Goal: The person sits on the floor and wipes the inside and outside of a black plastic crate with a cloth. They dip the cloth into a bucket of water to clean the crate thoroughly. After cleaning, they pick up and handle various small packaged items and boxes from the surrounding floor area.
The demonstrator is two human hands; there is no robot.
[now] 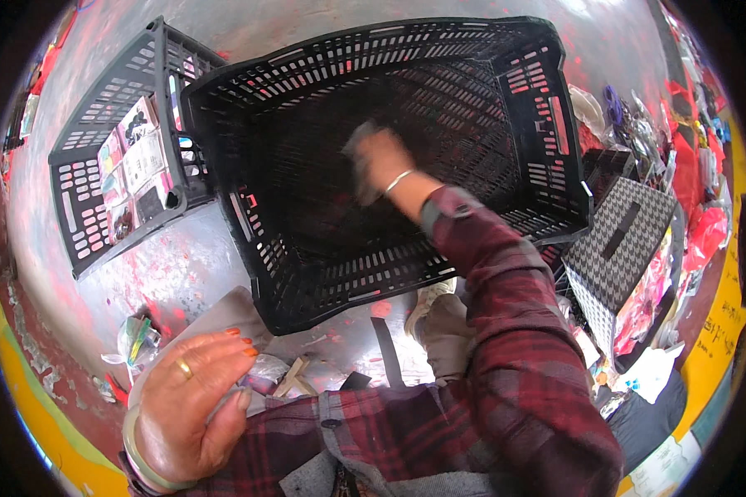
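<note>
A large black plastic crate (pixel 348 286) with slotted walls is tilted in front of me, its inside facing me. My right hand (pixel 381 157) reaches into it, smeared by motion near the crate's bottom. Around its fingers is a blurred grey piece, apparently a rag (pixel 363 184); its edges are unclear. My left hand (pixel 199 402) hangs over my left knee at the lower left, its fingers stretched out and the thumb apart, holding nothing. It does not touch the crate.
Left of the crate, a second black crate (pixel 83 203) holds printed packets (pixel 137 157). At the right stands a houndstooth-patterned box (pixel 622 232), beside red and clear plastic bags (pixel 704 240). A small clear bag (pixel 137 341) lies near my left knee on the paint-spotted floor (pixel 174 273).
</note>
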